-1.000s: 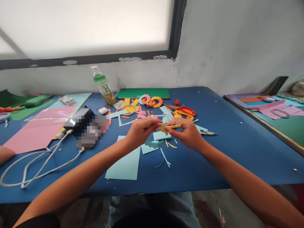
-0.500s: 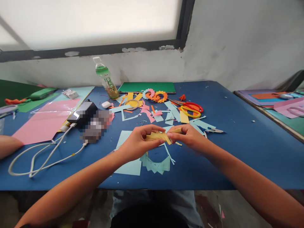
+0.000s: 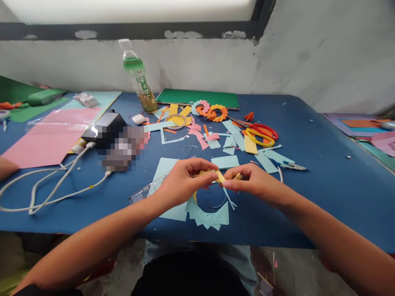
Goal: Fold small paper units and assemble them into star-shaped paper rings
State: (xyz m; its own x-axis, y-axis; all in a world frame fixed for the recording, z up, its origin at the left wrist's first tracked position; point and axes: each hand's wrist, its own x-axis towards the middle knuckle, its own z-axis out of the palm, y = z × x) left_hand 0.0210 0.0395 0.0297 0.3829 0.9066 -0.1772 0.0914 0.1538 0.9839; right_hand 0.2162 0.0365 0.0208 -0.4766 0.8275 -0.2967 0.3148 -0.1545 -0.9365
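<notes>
My left hand (image 3: 184, 181) and my right hand (image 3: 251, 183) meet over the blue table (image 3: 324, 181), both pinched on a folded yellow paper piece (image 3: 218, 176). Below them hangs or lies a light blue paper ring with jagged folds (image 3: 210, 216). A clear ruler (image 3: 145, 192) pokes out from under my left wrist, on a light blue sheet (image 3: 165, 172).
Red and yellow scissors (image 3: 261, 135), a tape roll (image 3: 175, 121), finished orange and pink paper rings (image 3: 212, 111), a green tea bottle (image 3: 138, 80), a craft knife (image 3: 293, 165), a black charger with white cables (image 3: 103, 127), a pink sheet (image 3: 49, 139) and many scraps lie around.
The camera tilted down and the hands came closer to me, still working the yellow piece. The blue jagged ring came into sight beneath them.
</notes>
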